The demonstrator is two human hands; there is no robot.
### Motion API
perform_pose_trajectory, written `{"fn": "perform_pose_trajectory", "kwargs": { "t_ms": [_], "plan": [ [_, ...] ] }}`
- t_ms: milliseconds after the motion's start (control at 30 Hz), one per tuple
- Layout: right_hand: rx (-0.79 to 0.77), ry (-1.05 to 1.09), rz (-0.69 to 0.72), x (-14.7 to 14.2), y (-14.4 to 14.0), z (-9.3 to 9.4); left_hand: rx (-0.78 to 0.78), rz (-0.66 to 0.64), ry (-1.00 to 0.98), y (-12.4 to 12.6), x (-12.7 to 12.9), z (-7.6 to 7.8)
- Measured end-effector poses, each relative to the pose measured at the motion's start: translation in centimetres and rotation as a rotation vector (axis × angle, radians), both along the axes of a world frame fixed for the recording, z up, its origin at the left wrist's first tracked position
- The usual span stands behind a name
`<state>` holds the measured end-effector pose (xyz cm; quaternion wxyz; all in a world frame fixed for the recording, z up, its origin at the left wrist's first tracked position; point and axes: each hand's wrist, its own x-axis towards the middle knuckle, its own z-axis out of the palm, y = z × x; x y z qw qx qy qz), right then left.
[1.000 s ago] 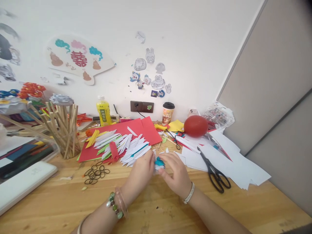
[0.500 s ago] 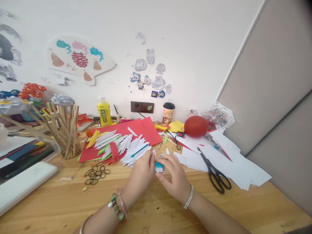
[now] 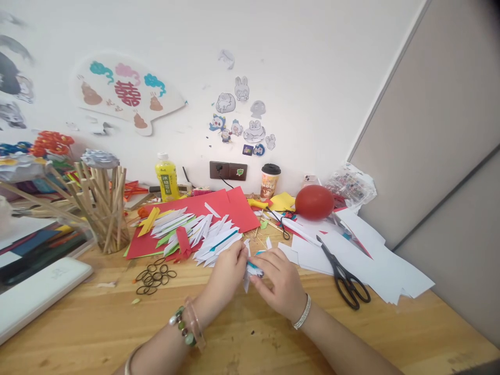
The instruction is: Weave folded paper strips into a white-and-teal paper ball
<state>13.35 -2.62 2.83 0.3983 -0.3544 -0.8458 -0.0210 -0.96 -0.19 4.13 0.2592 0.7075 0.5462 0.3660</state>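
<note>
Between my two hands, over the front middle of the wooden table, is a small folded paper piece [image 3: 254, 268] in blue and white. My left hand [image 3: 230, 265] is closed on its left side, fingers curled. My right hand [image 3: 279, 284] pinches its right side with thumb and fingers. A pointed white flap sticks out below, between the hands. The fingers hide most of the piece. Just beyond my left hand lies a heap of folded paper strips [image 3: 213, 237], mostly white, with some green, red and blue ones.
Black rubber bands [image 3: 154, 276] lie to the left. Black scissors [image 3: 344, 276] rest on white paper sheets [image 3: 375, 260] at right. A red balloon [image 3: 314, 202], a lidded cup [image 3: 271, 182], a yellow bottle [image 3: 167, 177] and a holder of wooden sticks [image 3: 105, 213] stand farther back.
The paper piece has turned slightly between my hands, and a white pointed flap now shows below it. Both hands have shifted only a little.
</note>
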Motion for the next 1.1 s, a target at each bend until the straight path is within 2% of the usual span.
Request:
{"fn": "perform_pose_trajectory", "kwargs": {
  "t_ms": [133,267,367,533,700,767,900,1100],
  "plan": [
    [0.053,-0.026,0.004,-0.1,-0.1,-0.3,0.022,0.031,0.007,-0.1,0.1,-0.2],
    [-0.017,0.063,-0.04,-0.3,-0.3,-0.3,0.042,0.035,0.006,-0.3,0.1,-0.2],
    [-0.043,0.082,-0.019,-0.3,-0.3,-0.2,0.046,0.06,-0.005,-0.2,0.0,-0.1],
    [-0.003,0.024,0.047,0.0,0.0,-0.3,0.039,0.081,-0.073,0.3,-0.3,-0.2],
    [-0.044,0.13,0.049,0.1,0.1,-0.1,0.054,0.061,-0.193,0.7,-0.4,-0.4],
    [-0.057,0.182,0.032,0.3,0.2,0.0,0.012,0.037,-0.28,0.8,-0.4,-0.5],
    [-0.047,0.194,-0.087,0.6,0.6,-0.2,-0.136,-0.006,-0.548,0.8,-0.1,-0.5],
    [0.011,0.042,-0.057,0.4,0.8,-0.3,-0.301,-0.004,-0.771,0.2,0.3,0.0]
  ]
}}
